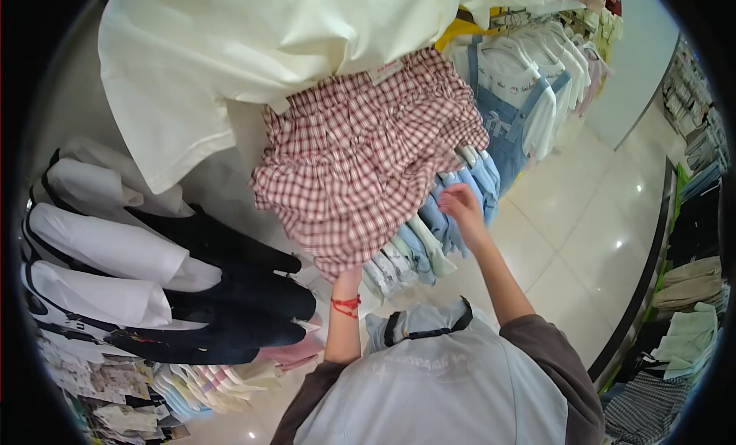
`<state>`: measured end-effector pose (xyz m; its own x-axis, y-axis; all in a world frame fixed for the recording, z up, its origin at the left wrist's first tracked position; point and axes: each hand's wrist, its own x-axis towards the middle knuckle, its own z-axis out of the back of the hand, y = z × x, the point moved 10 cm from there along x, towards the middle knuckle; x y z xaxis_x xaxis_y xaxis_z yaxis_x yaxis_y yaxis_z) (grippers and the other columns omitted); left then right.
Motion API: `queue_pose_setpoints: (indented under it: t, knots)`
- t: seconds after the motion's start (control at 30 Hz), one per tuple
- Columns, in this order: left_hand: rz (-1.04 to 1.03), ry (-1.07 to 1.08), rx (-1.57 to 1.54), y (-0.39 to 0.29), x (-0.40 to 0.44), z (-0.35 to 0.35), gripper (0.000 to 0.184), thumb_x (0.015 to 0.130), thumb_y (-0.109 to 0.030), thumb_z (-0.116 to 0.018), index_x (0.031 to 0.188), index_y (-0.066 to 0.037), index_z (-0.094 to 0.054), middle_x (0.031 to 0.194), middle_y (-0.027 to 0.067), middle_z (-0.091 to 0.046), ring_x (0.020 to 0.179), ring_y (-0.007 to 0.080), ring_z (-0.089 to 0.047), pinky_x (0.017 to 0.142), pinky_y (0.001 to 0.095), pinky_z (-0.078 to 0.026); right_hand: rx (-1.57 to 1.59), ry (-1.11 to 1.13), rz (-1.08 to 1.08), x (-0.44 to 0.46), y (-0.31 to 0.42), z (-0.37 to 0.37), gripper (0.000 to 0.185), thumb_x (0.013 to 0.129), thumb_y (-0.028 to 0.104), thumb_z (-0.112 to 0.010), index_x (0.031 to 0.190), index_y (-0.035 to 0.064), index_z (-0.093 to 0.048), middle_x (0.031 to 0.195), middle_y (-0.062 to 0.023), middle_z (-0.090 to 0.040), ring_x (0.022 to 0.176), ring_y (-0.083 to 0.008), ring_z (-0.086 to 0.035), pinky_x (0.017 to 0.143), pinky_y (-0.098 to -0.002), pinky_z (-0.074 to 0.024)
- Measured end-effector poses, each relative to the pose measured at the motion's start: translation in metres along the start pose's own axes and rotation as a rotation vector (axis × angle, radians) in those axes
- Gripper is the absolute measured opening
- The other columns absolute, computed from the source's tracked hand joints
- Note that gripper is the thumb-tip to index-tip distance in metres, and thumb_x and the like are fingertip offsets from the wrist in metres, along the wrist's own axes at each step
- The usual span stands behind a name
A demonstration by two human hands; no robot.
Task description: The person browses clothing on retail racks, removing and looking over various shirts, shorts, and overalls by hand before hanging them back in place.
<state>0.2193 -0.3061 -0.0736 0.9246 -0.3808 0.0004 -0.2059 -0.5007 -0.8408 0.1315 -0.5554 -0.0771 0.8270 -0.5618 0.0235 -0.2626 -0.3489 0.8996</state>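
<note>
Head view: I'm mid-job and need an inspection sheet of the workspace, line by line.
Surface: pale tiled floor, glossy; no worktop seen.
Job's things: red-and-white checked garment, ruffled, with a white tag at its waist; cream top above it.
Clutter: black-and-white garments at left; blue garments and denim overalls at right.
Grippers: bare hands; left hand mostly hidden under the checked hem, grip unclear; right hand beside the garment, fingers loosely bent, contact unclear.
Cables: nothing seen.
Surroundings: more clothes along the far right.
</note>
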Motion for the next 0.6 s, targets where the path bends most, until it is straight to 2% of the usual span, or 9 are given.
queue_pose_setpoints:
  t: [0.03,0.13,0.2,0.23,0.27,0.3,0.4,0.5,0.6]
  knots:
    - [0.035,-0.126,-0.056,0.016,0.002,0.028,0.049,0.091,-0.024,-0.037,0.135,-0.008,-0.022,0.133,0.0099,-0.034,0.120,0.0227,-0.038,0.102,0.0399,-0.029,-0.012,-0.077,0.024,0.004,0.001,0.023,0.017,0.080,0.008,-0.057,0.095,0.0062,-0.049,0.088,-0.0042,-0.054,0.083,-0.0125,-0.053,0.071,-0.0237,-0.0427]
    - [0.072,0.003,0.469,0.045,0.001,0.096,0.043,0.088,-0.015,-0.042,0.129,-0.006,-0.032,0.126,0.0106,-0.041,0.112,0.0206,-0.046,0.093,0.0341,-0.039,0.020,-0.242,0.207,0.015,0.037,0.066,0.021,0.080,0.008,-0.058,0.098,0.0050,-0.047,0.094,-0.0045,-0.053,0.088,-0.0136,-0.052,0.076,-0.0255,-0.0420]
    - [0.061,-0.372,0.159,-0.001,-0.017,0.123,0.025,0.086,-0.012,-0.049,0.109,-0.002,-0.049,0.107,0.0074,-0.051,0.093,0.0124,-0.051,0.083,0.0240,-0.040,-0.101,-0.344,0.438,0.024,0.084,0.075,0.032,0.080,0.011,-0.061,0.105,0.0037,-0.043,0.105,-0.0083,-0.051,0.100,-0.0183,-0.050,0.086,-0.0289,-0.0396]
    - [-0.204,-0.385,0.268,-0.042,-0.014,0.133,0.017,0.087,-0.013,-0.049,0.100,-0.002,-0.050,0.096,0.0052,-0.052,0.086,0.0113,-0.050,0.079,0.0224,-0.040,-0.118,-0.332,0.504,0.028,0.109,0.062,0.039,0.080,0.014,-0.062,0.110,0.0028,-0.041,0.111,-0.0112,-0.049,0.106,-0.0204,-0.047,0.090,-0.0304,-0.0370]
    - [-0.359,-0.314,0.315,-0.077,-0.009,0.133,0.019,0.088,-0.013,-0.048,0.104,-0.002,-0.048,0.095,0.0062,-0.053,0.087,0.0119,-0.050,0.080,0.0238,-0.040,-0.134,-0.320,0.568,0.034,0.135,0.048,0.046,0.079,0.016,-0.064,0.115,0.0019,-0.038,0.117,-0.0141,-0.047,0.112,-0.0225,-0.044,0.094,-0.0320,-0.0345]
    - [-0.468,-0.435,0.319,-0.120,-0.019,0.098,0.027,0.088,-0.014,-0.047,0.113,-0.002,-0.044,0.109,0.0092,-0.050,0.104,0.0170,-0.050,0.089,0.0291,-0.039,-0.225,-0.278,0.613,0.049,0.151,0.035,0.054,0.079,0.018,-0.064,0.120,0.0016,-0.034,0.120,-0.0166,-0.045,0.114,-0.0235,-0.043,0.095,-0.0329,-0.0337]
    - [-0.853,-0.219,0.741,-0.204,-0.014,-0.006,0.048,0.087,-0.014,-0.050,0.128,-0.001,-0.030,0.130,0.0168,-0.038,0.119,0.0245,-0.037,0.102,0.0359,-0.026,-0.432,-0.101,0.507,0.095,0.166,-0.006,0.061,0.077,0.022,-0.066,0.125,0.0004,-0.034,0.120,-0.0185,-0.047,0.111,-0.0238,-0.045,0.093,-0.0325,-0.0351]
    - [-0.829,-0.054,1.042,-0.214,0.018,-0.069,0.081,0.069,-0.017,-0.070,0.130,0.003,-0.022,0.132,0.0220,-0.033,0.124,0.0325,-0.032,0.102,0.0389,-0.025,-0.732,0.043,0.407,0.104,0.163,-0.036,0.051,0.078,0.024,-0.065,0.117,-0.0011,-0.045,0.108,-0.0149,-0.056,0.099,-0.0210,-0.052,0.086,-0.0294,-0.0395]
    - [-0.751,-0.188,1.319,-0.208,0.042,-0.083,0.063,0.067,-0.020,-0.073,0.116,0.004,-0.042,0.109,0.0249,-0.052,0.103,0.0331,-0.052,0.086,0.0350,-0.040,-0.764,0.148,0.373,0.098,0.158,-0.046,0.036,0.079,0.023,-0.064,0.103,-0.0029,-0.056,0.091,-0.0104,-0.062,0.084,-0.0172,-0.057,0.078,-0.0261,-0.0424]
